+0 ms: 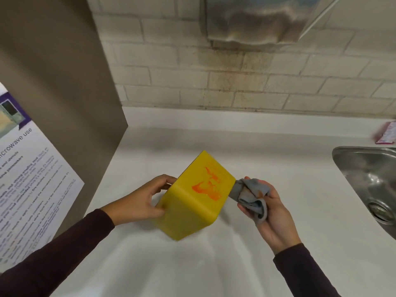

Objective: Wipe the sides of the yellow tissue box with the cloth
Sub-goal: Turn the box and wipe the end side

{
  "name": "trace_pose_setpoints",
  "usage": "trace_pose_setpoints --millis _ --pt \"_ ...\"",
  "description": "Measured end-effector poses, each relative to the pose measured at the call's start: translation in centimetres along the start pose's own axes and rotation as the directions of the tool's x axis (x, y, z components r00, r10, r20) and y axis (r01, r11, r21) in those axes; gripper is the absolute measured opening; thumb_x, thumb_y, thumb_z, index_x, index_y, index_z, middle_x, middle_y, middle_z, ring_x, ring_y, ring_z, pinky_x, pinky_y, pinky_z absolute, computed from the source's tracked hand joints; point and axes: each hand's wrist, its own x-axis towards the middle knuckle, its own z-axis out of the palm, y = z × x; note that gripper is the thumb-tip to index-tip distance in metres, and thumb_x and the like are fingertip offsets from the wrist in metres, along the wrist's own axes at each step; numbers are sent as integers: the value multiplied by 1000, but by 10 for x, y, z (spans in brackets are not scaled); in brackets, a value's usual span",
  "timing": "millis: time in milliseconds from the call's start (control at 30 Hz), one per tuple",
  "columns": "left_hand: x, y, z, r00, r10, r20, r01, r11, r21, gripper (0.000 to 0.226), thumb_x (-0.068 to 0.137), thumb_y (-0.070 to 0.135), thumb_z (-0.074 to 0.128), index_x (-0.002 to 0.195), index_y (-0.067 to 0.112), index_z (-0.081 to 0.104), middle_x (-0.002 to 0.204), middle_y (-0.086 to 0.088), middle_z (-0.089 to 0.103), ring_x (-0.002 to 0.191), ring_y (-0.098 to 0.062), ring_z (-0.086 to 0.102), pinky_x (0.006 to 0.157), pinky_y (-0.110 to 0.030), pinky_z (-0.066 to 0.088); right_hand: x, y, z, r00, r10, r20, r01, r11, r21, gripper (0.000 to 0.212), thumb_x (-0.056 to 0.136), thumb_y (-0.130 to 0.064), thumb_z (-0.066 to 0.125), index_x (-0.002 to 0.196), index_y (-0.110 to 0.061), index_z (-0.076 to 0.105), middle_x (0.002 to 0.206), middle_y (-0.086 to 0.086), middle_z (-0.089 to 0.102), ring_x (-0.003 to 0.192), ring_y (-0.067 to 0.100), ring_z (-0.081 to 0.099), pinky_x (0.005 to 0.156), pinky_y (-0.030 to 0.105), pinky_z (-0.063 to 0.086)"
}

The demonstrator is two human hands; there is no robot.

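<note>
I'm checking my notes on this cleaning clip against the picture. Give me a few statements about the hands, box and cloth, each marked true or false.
1. The left hand holds the yellow tissue box. True.
2. The box stands flat on the counter. False: it is tilted.
3. The right hand holds a grey cloth. True.
4. The cloth lies in the sink. False: it is bunched in the right hand, at the box's right side.
5. The box bears an orange print. True.

A white notice (32,179) fixed to the brown panel (64,82) at left bears a heading ending "icrowave use". Its smaller print is too blurred to read. The orange print on the yellow box (192,202) is illegible.
</note>
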Motion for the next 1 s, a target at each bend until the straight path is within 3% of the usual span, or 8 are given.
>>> trace_pose_setpoints --millis 100,200,333,467,600,700,833,1000 --pt "-1 -3 2 1000 -2 -24 2 1000 5 67 67 4 54 114 51 46 117 27 52 119 -1 48 93 -10 39 -1 -2 4 1000 -15 24 16 999 -29 31 89 -3 35 94 -5 65 122 21 61 111 30 61 81 41 57" --pt "0 -1 1 1000 2 -24 -2 1000 -11 69 69 -2 53 114 49 45 115 27 54 116 2 48 89 -4 38 -6 -7 5 996 -1 86 -3 999 44 35 82 -14 38 93 5 65 124 29 56 124 34 49 105 47 39" --pt "-1 0 -1 1000 -20 -6 20 998 -51 69 72 -6 53 120 43 41 125 19 49 117 10 44 90 -2 37 -11 -12 16 994 2 112 -6 999 33 40 89 -28 44 99 4 67 128 24 56 119 34 55 99 46 42" --pt "-7 8 1 993 -39 110 54 989 -137 83 62 43 79 131 36 33 136 11 40 129 -2 37 106 -23 35 -12 -17 27 969 -230 89 245 940 -237 36 80 -10 59 116 -12 57 125 19 60 112 33 59 93 43 49" --pt "-8 23 15 999 -35 14 37 952 -303 111 41 88 60 128 21 37 134 -4 42 125 -13 41 99 -24 38 -15 -25 41 926 -310 215 376 797 -473 59 68 -6 69 120 -25 48 117 0 66 111 23 61 91 38 52" --pt "-4 26 26 991 -57 -119 11 936 -352 93 47 88 55 115 25 48 124 -5 50 111 -11 51 86 -18 43 -14 -29 51 901 -299 316 432 694 -576 53 69 -2 70 115 -22 54 110 -4 68 104 16 64 84 28 55" --pt "4 20 31 972 -40 -230 -33 951 -307 44 68 59 48 102 33 59 111 5 58 110 -17 55 94 -43 41 -9 -31 61 866 -275 418 495 595 -634 46 78 16 63 107 -19 61 107 -9 69 103 10 63 81 18 52" --pt "9 18 33 955 19 -298 -96 965 -245 36 75 52 46 98 30 62 101 7 59 102 -14 57 86 -31 44 -5 -19 68 843 -352 405 536 500 -680 44 80 14 62 109 -18 54 104 -7 65 101 7 62 85 19 49"
